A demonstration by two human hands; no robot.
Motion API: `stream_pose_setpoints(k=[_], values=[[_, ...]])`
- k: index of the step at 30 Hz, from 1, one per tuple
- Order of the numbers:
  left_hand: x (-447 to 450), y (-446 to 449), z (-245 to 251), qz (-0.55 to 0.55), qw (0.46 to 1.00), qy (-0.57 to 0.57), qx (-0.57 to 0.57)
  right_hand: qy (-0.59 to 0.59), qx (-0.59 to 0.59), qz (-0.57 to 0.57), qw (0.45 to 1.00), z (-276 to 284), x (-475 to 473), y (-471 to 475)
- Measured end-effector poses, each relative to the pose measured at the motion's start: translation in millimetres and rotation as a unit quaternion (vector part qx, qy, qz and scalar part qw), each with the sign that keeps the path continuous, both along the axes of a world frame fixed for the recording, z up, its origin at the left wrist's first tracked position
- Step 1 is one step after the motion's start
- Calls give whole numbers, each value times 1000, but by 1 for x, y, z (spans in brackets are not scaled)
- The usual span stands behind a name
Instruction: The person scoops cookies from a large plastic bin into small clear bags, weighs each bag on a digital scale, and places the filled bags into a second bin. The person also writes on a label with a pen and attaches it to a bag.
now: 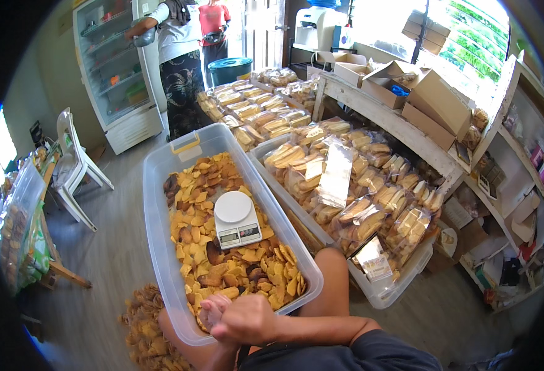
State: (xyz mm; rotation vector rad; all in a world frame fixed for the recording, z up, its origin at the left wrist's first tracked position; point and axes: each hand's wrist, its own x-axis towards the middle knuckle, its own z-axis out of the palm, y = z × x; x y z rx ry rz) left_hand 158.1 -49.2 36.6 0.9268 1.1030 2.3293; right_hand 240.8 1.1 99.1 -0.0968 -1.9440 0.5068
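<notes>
A large clear plastic storage bin (151, 218) of thin golden-brown baked chips (202, 259) stands before me between my knees. On the chips rests a white digital kitchen scale (236, 218) with a bare round platform. My right hand (251, 320) is closed and lies against my left hand (214, 310) at the bin's near edge. The left hand is partly hidden behind the right, its fingers curled. Whether either hand holds something small cannot be seen.
At the right a second bin (388, 297) holds bagged baked goods (364, 218). More chips (147, 334) lie low by my left leg. A white plastic chair (79, 171), a glass-door refrigerator (114, 65), a wooden table (383, 118) with cardboard boxes and two people (179, 55) are farther off.
</notes>
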Motion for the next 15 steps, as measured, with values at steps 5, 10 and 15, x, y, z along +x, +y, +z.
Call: stream_pose_setpoints(k=[5,10,15], values=[[3,-8,19,39,994,102,7,11,-39,29,999,-4,-3,1],[-10,-21,34,-61,991,108,-54,3,-170,-52,984,-5,-3,24],[-37,-42,64,-70,950,207,-223,-11,-129,-117,985,0,21,38]])
